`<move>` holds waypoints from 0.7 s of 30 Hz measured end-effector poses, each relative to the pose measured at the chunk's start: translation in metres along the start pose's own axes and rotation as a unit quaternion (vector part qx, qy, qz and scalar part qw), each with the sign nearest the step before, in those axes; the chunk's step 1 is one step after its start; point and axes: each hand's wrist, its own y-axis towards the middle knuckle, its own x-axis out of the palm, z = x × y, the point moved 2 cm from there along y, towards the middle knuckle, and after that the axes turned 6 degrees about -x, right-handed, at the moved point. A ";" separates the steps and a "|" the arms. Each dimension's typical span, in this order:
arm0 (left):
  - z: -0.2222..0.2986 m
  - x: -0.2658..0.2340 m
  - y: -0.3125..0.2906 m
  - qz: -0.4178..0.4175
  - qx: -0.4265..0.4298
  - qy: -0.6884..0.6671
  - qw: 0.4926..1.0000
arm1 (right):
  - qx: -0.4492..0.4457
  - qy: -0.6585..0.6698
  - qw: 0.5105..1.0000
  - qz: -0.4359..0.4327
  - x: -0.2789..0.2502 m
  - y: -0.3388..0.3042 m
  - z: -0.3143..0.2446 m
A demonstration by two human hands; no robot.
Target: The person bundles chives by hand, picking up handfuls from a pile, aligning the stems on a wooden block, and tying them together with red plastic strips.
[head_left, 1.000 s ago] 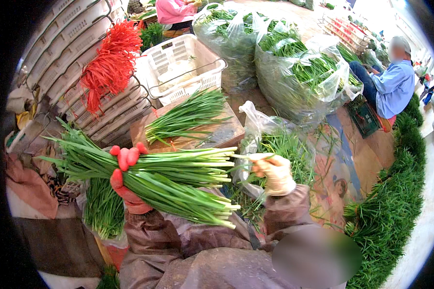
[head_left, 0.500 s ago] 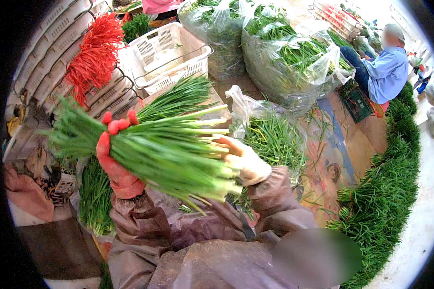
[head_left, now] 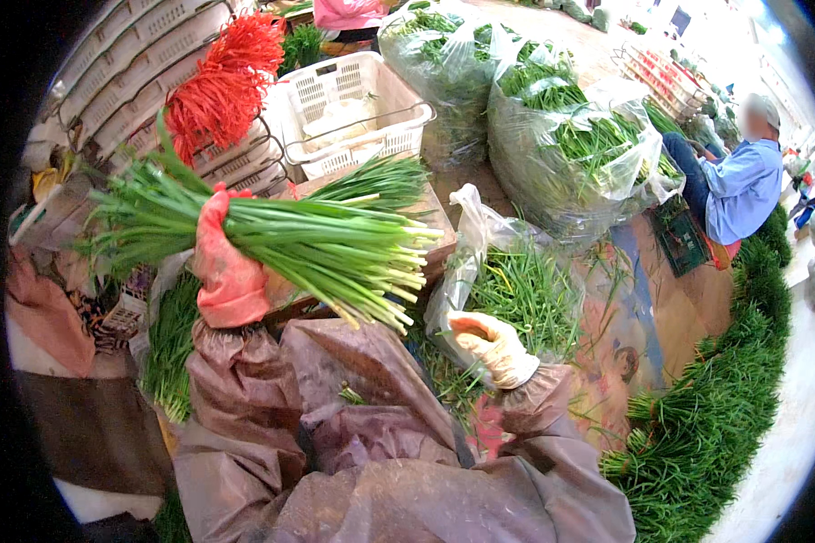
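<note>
Bundle [head_left: 308,240] could shed stalks [head_left: 385,258] if your left hand [head_left: 223,262], wrapped around it, slackens, since your right hand [head_left: 489,347], half-curled with contents unclear, sits apart, giving no support.

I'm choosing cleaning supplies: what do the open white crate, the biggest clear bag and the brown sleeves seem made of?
Open white crate: probably rigid matt plastic, given its moulded-looking slots.
Biggest clear bag: thin, glossy plastic film, see-through and crinkled.
Brown sleeves: perhaps coated fabric or vinyl; creases and a slight sheen leave it open.
</note>
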 end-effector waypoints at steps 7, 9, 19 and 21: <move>-0.008 0.022 -0.011 0.052 -0.014 -0.057 0.997 | -0.188 -0.177 0.966 0.023 0.069 0.026 -0.017; -0.006 0.019 -0.009 0.054 -0.009 -0.073 0.996 | -0.064 -0.109 0.991 0.046 0.065 0.028 0.004; -0.040 0.011 -0.003 0.040 0.018 -0.028 0.999 | -0.005 0.121 0.993 0.000 0.125 0.041 -0.016; -0.033 0.017 -0.018 0.065 0.017 0.002 0.998 | -0.014 0.040 0.999 -0.014 0.133 0.038 -0.031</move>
